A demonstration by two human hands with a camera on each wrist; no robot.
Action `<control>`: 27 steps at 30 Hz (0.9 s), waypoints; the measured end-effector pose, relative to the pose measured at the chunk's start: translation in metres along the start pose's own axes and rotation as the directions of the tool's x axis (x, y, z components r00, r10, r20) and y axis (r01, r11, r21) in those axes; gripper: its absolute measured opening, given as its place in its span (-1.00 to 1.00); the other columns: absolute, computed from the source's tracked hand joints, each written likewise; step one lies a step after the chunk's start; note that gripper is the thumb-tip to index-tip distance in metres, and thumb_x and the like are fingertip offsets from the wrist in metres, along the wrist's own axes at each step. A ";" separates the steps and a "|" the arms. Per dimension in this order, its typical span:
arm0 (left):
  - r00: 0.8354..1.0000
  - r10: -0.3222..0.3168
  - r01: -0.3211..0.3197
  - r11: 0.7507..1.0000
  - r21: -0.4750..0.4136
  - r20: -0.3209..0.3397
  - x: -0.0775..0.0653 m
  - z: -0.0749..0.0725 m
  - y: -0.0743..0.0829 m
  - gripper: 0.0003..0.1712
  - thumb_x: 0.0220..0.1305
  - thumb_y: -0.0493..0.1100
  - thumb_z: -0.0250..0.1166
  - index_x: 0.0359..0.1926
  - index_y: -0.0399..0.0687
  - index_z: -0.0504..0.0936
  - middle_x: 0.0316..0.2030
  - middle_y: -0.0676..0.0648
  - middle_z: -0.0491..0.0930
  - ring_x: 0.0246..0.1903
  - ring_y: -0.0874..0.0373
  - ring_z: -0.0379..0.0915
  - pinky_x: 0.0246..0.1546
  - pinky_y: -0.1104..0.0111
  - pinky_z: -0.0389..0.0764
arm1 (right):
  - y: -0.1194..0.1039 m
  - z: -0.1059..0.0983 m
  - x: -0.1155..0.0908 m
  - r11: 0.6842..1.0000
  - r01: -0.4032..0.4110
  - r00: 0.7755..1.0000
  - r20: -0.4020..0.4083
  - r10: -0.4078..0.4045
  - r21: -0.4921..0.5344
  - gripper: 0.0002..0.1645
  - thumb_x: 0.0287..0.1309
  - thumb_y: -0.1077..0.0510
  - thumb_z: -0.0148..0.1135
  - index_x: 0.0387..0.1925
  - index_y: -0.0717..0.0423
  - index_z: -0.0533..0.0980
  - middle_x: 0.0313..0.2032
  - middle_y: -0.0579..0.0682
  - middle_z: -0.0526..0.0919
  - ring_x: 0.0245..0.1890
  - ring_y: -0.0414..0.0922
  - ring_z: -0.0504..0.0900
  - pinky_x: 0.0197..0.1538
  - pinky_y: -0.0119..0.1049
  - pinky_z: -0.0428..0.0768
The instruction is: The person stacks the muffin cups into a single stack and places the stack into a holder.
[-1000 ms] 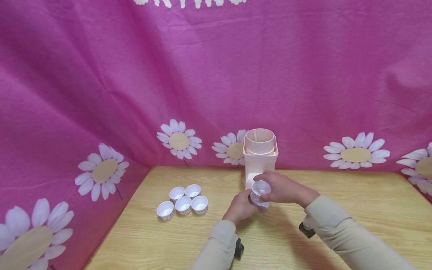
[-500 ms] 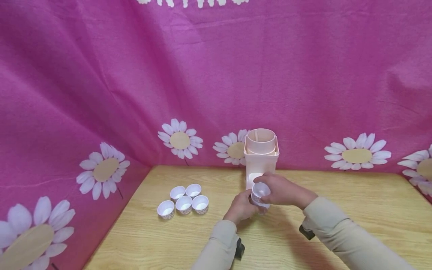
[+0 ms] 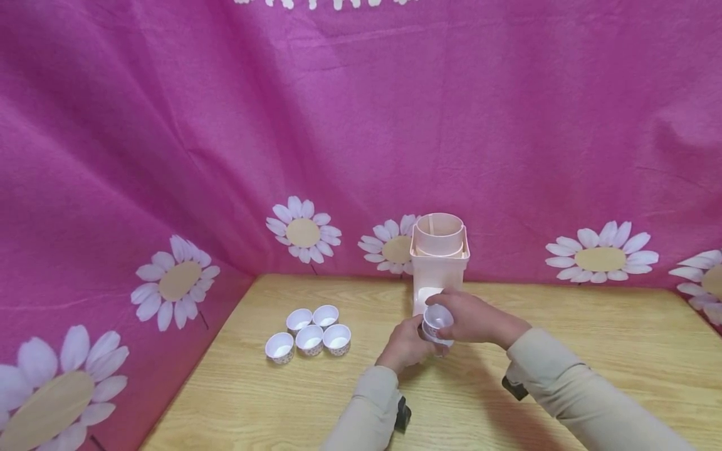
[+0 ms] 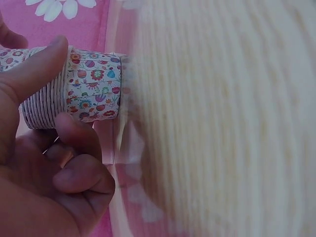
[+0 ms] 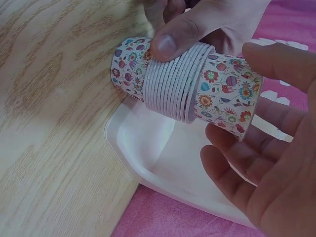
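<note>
A stack of paper cups (image 5: 170, 84) with white rims and a colourful flower print is held in my left hand (image 3: 407, 344), its thumb across the rims. My right hand (image 3: 476, 318) grips an upper paper cup (image 5: 229, 94), thumb on one side and fingers on the other. In the right wrist view this cup stands out from the stack's rims, in line with it; how far it is nested is hidden. Both hands are just in front of a pale pink dispenser (image 3: 440, 269) with a round open tube on top. The left wrist view shows the stack's printed side (image 4: 94, 89).
Several matching paper cups (image 3: 309, 338) stand upright in a group on the wooden table (image 3: 225, 401), left of the hands. A magenta cloth (image 3: 507, 125) with daisies hangs behind and to the left. The dispenser's base (image 5: 148, 133) lies close below the stack.
Both hands keep their hold on the stack and upper cup. The upper cup has dipped very slightly with the right hand. The head view has shifted a little; the grouped cups stay put.
</note>
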State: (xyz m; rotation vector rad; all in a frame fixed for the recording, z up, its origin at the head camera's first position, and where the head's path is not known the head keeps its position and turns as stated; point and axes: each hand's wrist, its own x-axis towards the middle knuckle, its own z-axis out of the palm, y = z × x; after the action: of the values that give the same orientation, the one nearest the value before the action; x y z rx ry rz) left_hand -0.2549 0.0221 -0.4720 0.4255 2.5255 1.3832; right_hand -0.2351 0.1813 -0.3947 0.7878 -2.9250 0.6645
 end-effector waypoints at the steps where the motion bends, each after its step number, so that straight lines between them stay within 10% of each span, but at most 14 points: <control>1: 1.000 0.001 -0.001 1.000 0.005 -0.002 0.000 0.000 0.000 -0.49 -0.12 -0.16 0.61 -0.08 -0.01 0.64 -0.20 0.02 0.69 -0.26 0.17 0.45 -0.23 0.34 0.49 | 0.000 0.000 0.000 1.000 0.000 1.000 0.001 0.000 0.002 -0.34 -0.15 0.17 0.48 0.07 0.29 0.55 -0.06 0.23 0.60 -0.18 0.02 0.63 -0.14 -0.08 0.64; 27: 0.999 0.032 -0.032 0.999 -0.005 -0.009 0.002 0.001 -0.001 -0.40 -0.14 -0.18 0.62 0.01 -0.06 0.66 -0.15 0.02 0.71 -0.19 0.22 0.50 -0.08 0.34 0.51 | 0.006 0.001 -0.005 0.999 0.015 1.000 0.006 -0.014 -0.035 -0.43 0.02 0.18 0.37 0.08 0.34 0.52 0.03 0.29 0.63 -0.04 0.17 0.65 0.04 0.09 0.59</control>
State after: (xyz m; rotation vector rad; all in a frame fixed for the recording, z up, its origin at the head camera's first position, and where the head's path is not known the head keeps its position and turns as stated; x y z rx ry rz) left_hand -0.2569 0.0233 -0.4732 0.4614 2.5321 1.4062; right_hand -0.2335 0.1877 -0.3991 0.8077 -2.9242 0.6086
